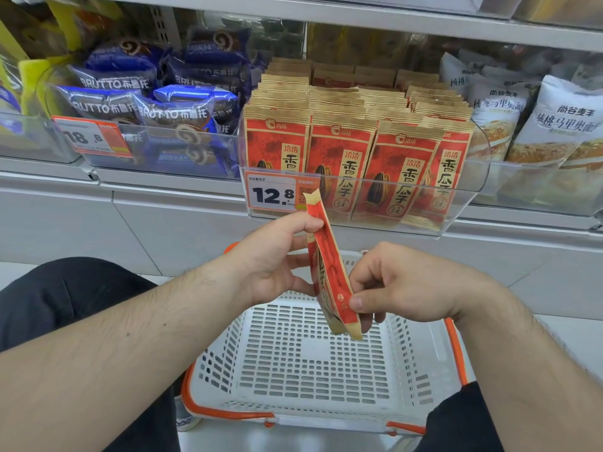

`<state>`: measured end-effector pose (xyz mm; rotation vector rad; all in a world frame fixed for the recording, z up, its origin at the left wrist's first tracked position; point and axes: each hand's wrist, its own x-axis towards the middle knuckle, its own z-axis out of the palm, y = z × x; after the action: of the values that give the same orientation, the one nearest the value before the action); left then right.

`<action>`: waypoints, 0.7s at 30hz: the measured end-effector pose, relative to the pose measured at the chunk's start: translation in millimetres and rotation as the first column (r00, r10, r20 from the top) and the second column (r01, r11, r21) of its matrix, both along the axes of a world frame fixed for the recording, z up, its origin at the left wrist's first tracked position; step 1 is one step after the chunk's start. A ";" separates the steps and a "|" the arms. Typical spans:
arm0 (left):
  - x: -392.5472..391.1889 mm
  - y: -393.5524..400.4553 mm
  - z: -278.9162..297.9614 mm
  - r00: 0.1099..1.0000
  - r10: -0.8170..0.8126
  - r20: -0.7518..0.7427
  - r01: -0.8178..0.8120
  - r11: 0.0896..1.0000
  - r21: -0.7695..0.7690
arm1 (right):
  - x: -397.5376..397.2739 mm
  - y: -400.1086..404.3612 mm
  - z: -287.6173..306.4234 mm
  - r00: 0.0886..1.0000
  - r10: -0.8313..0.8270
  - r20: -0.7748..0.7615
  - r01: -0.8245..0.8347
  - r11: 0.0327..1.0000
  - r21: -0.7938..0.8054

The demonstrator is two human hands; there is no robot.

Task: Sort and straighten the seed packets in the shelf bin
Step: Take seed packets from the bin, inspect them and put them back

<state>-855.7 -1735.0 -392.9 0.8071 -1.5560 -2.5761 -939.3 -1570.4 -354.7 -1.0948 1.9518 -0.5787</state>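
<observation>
Pinching the upper edge of one red-and-tan seed packet (329, 272), the left hand (274, 259) holds it edge-on over a white basket (421, 363); the right hand (401, 285) pinches its lower end. Four packet rows (359, 158) fill the clear shelf bin (470, 203) behind.

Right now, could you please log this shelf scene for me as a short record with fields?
held item: red and tan paper seed packet, edge-on
left hand: pinches the packet near its top
right hand: pinches its lower end
bin: clear plastic shelf bin, matching packets upright in rows
price tag: 12.8
below: white perforated plastic basket, orange trim
</observation>
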 end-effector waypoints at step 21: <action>5.2 -6.6 9.5 0.958 -0.096 -0.269 0.138 0.980 0.141 | -5.5 -9.8 -18.6 0.863 -0.365 0.348 0.449 0.871 -0.199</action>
<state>-850.5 -1741.6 -383.3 0.3684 -1.3758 -2.7807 -944.8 -1580.2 -373.3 -0.6862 1.8726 -1.2106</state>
